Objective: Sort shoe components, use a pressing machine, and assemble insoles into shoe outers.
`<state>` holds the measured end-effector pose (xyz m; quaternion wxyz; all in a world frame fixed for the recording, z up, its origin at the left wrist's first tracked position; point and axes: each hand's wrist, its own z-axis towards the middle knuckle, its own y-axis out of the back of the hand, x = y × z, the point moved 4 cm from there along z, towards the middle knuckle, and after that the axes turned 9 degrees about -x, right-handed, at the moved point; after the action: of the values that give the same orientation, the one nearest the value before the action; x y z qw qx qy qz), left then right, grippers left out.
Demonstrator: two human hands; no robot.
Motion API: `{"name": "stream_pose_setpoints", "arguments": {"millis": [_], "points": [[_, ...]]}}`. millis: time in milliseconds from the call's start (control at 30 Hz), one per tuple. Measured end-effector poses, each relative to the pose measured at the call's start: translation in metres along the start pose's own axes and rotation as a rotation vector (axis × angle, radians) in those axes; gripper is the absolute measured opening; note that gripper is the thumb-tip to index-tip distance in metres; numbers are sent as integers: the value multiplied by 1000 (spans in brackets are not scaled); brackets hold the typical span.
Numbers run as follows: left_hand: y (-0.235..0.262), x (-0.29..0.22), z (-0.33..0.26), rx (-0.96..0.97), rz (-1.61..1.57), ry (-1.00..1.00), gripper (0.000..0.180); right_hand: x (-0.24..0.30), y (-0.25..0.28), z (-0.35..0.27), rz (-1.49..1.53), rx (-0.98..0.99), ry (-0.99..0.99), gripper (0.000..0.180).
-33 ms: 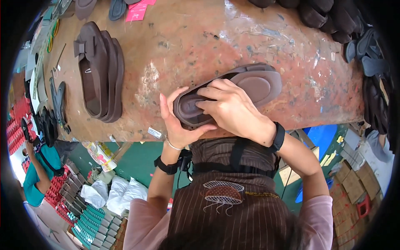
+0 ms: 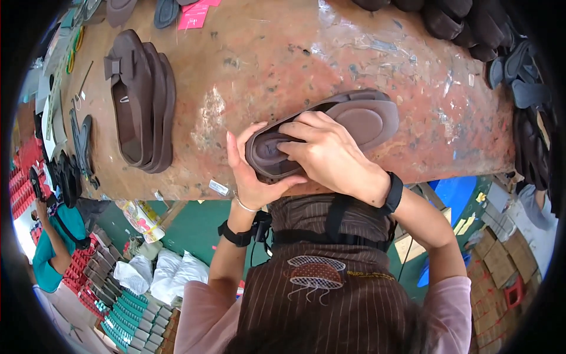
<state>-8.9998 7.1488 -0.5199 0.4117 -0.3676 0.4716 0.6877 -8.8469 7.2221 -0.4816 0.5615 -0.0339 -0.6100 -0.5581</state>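
A brown shoe (image 2: 271, 168) lies on its sole near the bench's front edge. My left hand (image 2: 250, 183) cups its left end, thumb along the near side and fingers on the far side. My right hand (image 2: 327, 150) reaches into the opening with bent fingers, closed on the middle of a brown insole. That insole (image 2: 368, 125), with a raised oval pad, lies over the shoe's right part. My knuckles hide what the fingertips touch. To the left stand several brown shoes (image 2: 138, 100) pressed together, the outermost with a bow.
The worn bench (image 2: 247, 65) has pink tags (image 2: 193, 17) at its far edge. Dark shoes (image 2: 442, 23) are heaped far right; black tools (image 2: 85, 144) lie at the left. Below are white sacks (image 2: 177, 274) and stacked boxes (image 2: 132, 318). A person in teal (image 2: 53, 242) is at the left.
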Motion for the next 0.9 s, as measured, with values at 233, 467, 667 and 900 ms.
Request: {"name": "stream_pose_setpoints", "arguments": {"millis": [233, 467, 667, 900], "points": [[1, -2, 4, 24, -39, 9, 146, 11, -2, 1, -137, 90, 7, 30], [9, -12, 22, 54, -22, -73, 76, 15, -16, 2, 86, 235, 292, 46], [11, -7, 11, -15, 51, 102, 22, 21, -6, -15, -302, 202, 87, 38], [-14, -41, 12, -23, 169, 99, 38, 17, 27, -16, -428, -27, -20, 28]]}}
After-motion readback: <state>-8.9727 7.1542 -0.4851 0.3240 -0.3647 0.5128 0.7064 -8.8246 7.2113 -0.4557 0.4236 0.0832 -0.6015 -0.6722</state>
